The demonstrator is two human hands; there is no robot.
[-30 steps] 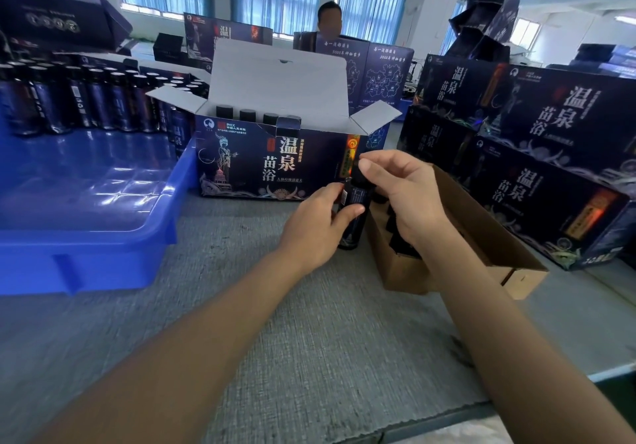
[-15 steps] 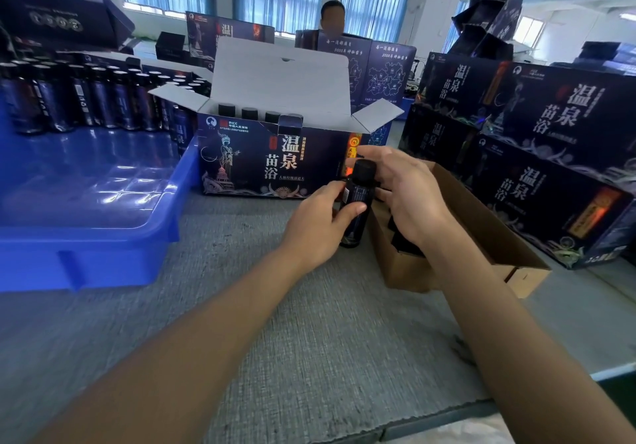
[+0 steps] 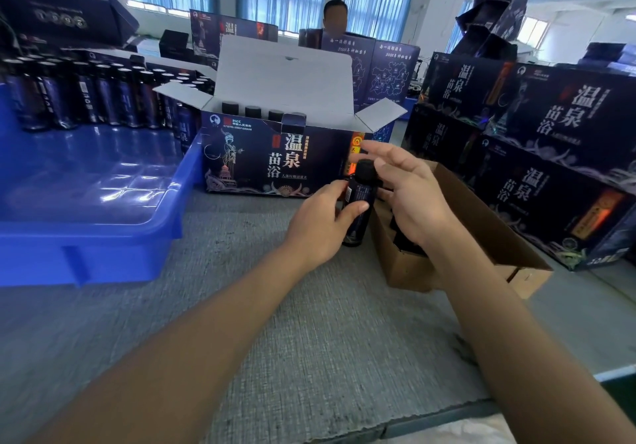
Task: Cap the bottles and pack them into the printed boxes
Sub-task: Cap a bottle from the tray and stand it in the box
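Grey matting (image 3: 275,323) covers the bench. On it, just in front of the open printed box (image 3: 261,164), the bottle (image 3: 358,209) stands upright with its base at the mat. The left hand (image 3: 320,223) grips the bottle's body, thumb across the label. A black cap (image 3: 365,170) sits on the neck. The right hand (image 3: 409,199) is beside the cap with fingers spread and nearly straight, holding nothing. Whether they touch the cap I cannot tell.

The cap looks seated but perhaps not tight. A good finish would be a low, firm left grip, the cap kept square to the neck, and a turn until snug.

Packing means lifting clear of the box's front wall and its raised tab (image 3: 294,123), then lowering the bottle beside the capped bottles (image 3: 254,111) already inside. The side flap (image 3: 378,114) juts out near that path.

A brown carton (image 3: 481,237) crowds the bottle's right side, and stacked printed boxes (image 3: 550,154) wall off the space beyond it. The blue tray (image 3: 103,209) lies well apart on the left. Free room is mostly on the mat towards the person.
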